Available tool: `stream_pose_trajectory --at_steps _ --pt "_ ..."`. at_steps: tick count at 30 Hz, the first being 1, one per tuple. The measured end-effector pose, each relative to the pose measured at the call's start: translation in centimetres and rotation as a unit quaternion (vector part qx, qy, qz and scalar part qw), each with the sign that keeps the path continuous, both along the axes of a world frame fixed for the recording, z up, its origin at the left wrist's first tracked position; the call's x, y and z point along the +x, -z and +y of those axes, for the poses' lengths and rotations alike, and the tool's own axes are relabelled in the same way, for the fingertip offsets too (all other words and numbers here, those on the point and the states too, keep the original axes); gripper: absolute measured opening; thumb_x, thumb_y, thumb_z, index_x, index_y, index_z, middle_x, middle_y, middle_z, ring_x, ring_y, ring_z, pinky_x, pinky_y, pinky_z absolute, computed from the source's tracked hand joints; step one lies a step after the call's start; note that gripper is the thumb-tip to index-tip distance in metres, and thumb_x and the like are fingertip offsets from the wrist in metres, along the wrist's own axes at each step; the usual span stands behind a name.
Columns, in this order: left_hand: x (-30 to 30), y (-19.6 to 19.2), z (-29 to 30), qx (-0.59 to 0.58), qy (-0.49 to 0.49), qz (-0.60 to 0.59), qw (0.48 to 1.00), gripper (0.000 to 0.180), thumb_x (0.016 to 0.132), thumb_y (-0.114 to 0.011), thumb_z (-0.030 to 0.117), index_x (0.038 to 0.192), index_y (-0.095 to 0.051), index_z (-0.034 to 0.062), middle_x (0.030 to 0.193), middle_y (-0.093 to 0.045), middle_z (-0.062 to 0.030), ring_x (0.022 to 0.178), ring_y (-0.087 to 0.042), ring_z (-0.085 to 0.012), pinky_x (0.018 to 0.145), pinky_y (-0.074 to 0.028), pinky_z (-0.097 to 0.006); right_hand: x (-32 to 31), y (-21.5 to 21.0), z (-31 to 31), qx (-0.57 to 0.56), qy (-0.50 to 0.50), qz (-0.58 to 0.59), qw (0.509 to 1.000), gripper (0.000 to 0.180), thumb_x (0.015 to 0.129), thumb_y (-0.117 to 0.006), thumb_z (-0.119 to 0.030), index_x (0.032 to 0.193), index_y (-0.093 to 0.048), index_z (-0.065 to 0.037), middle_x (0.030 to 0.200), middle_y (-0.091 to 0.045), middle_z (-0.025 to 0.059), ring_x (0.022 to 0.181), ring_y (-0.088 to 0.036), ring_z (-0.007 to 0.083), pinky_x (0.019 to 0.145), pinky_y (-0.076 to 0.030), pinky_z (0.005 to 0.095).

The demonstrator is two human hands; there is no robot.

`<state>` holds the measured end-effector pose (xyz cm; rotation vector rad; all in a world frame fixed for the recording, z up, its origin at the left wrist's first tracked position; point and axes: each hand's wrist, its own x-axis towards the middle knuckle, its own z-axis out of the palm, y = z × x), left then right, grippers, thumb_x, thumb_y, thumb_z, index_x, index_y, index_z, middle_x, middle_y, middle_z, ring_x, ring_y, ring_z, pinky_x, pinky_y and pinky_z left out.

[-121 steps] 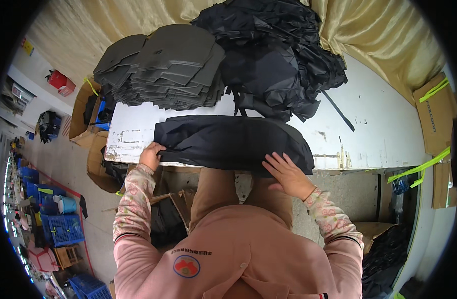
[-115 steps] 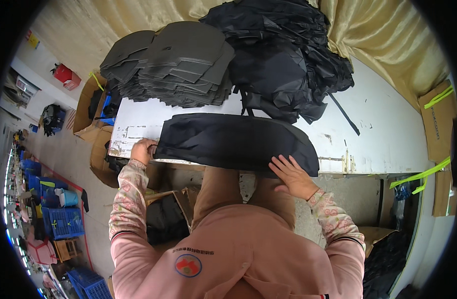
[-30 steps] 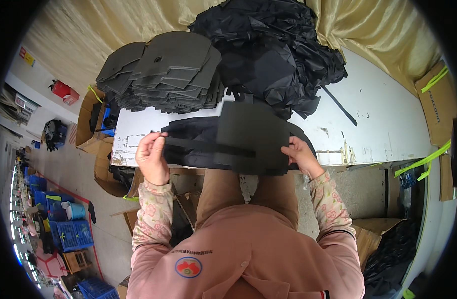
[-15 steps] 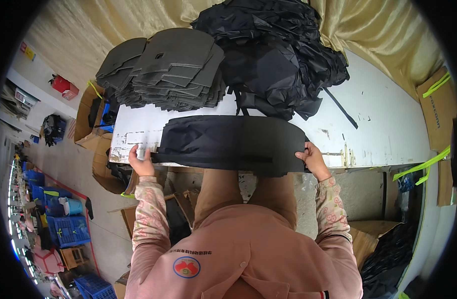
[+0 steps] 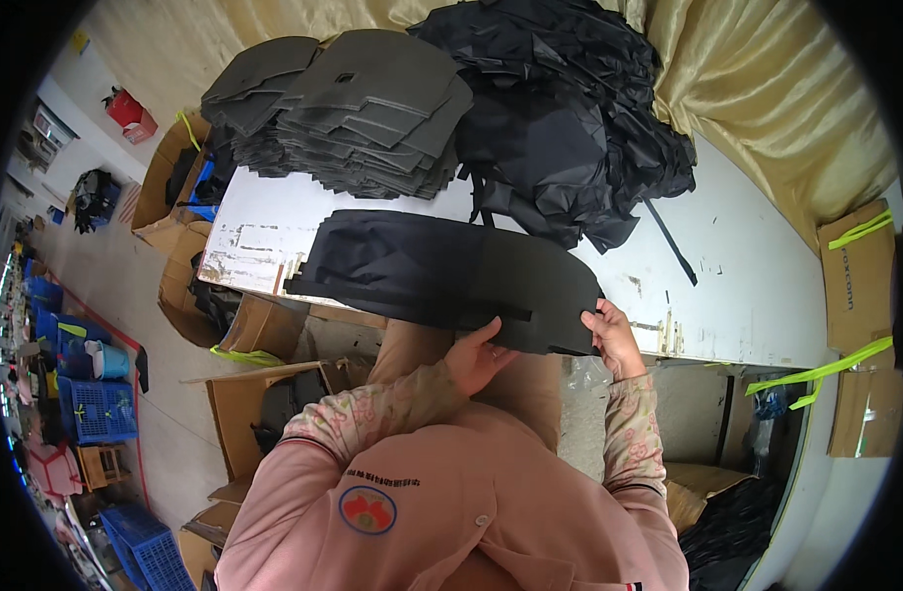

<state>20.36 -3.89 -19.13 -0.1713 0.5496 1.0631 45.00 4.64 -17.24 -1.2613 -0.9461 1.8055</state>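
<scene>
Long, curved black fabric panels (image 5: 422,261) lie in a layered pile along the table's near edge, their right part jutting over it. A narrow black strip runs along their near side. My right hand (image 5: 614,335) pinches the right end of the black panel, thumb on top. At the near edge, right of the middle, my left hand (image 5: 476,360) has its thumb spread from its fingers. The thumb overlaps the panel and the fingers are partly hidden below its edge.
Stacked grey foam pieces (image 5: 372,118) and a heap of black fabric (image 5: 569,128) stand at the back of the white table (image 5: 757,286). Cardboard boxes (image 5: 190,286) sit at the left and below. A beige curtain (image 5: 767,89) hangs behind.
My left hand has left the panel's left end and come right to its near edge. The panel now slants, its right end lower. My right hand still holds that end.
</scene>
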Motion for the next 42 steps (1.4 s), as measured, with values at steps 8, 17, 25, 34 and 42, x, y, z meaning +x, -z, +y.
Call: stream_pose_trajectory --at_steps 8,17,25,34,42 --pt "1.4 1.1 1.7 0.01 -0.034 0.001 0.999 0.036 0.088 -0.062 0.008 0.123 -0.052 0.005 0.124 -0.055 -0.0084 0.114 -0.053 -0.0234 0.099 -0.044 -0.039 -0.5 1.4 -0.4 0.17 -0.009 -0.15 0.974 0.029 0.083 -0.064 0.004 0.108 -0.05 0.002 0.089 -0.066 0.0066 0.076 -0.06 0.0088 0.066 -0.048 0.0227" --pt "1.8 0.3 1.0 0.027 -0.033 -0.011 0.999 0.033 0.09 -0.06 0.008 0.122 -0.052 0.0054 0.123 -0.056 -0.0079 0.115 -0.054 -0.0237 0.099 -0.045 -0.04 -1.7 -0.2 -1.1 0.33 -0.012 -0.422 0.844 0.035 0.081 -0.069 -0.008 0.109 -0.05 0.0 0.079 -0.064 0.0169 0.07 -0.064 0.0293 0.064 -0.049 0.0365" --pt "-0.8 1.2 0.2 0.001 0.162 -0.069 0.984 0.039 0.093 -0.058 0.03 0.123 -0.052 0.0053 0.126 -0.055 -0.0098 0.115 -0.054 -0.0238 0.098 -0.044 -0.041 0.9 2.1 0.4 0.292 0.022 -0.314 0.903 0.033 0.079 -0.072 -0.015 0.103 -0.054 -0.002 0.069 -0.06 0.0128 0.061 -0.059 0.026 0.057 -0.045 0.0362" --pt "-1.5 -1.0 1.7 0.604 0.209 0.695 0.33 0.07 0.082 -0.066 0.044 0.139 -0.038 0.0156 0.148 -0.03 -0.015 0.138 -0.025 -0.0323 0.109 -0.023 -0.054 -0.2 -1.5 3.9 0.37 0.059 -0.489 0.788 0.024 0.078 -0.07 -0.01 0.097 -0.059 -0.001 0.087 -0.061 0.0156 0.076 -0.059 0.0314 0.069 -0.048 0.0378" --pt "-1.2 0.9 2.3 0.559 0.275 0.76 0.186 0.092 0.075 -0.07 0.047 0.149 -0.02 0.0204 0.155 -0.012 -0.0122 0.143 -0.008 -0.034 0.108 -0.01 -0.064 -6.6 -2.4 10.6 0.6 -0.029 -0.557 0.573 0.031 0.068 -0.068 -0.004 0.098 -0.064 -0.006 0.111 -0.056 0.0125 0.112 -0.049 0.0315 0.094 -0.037 0.0405"
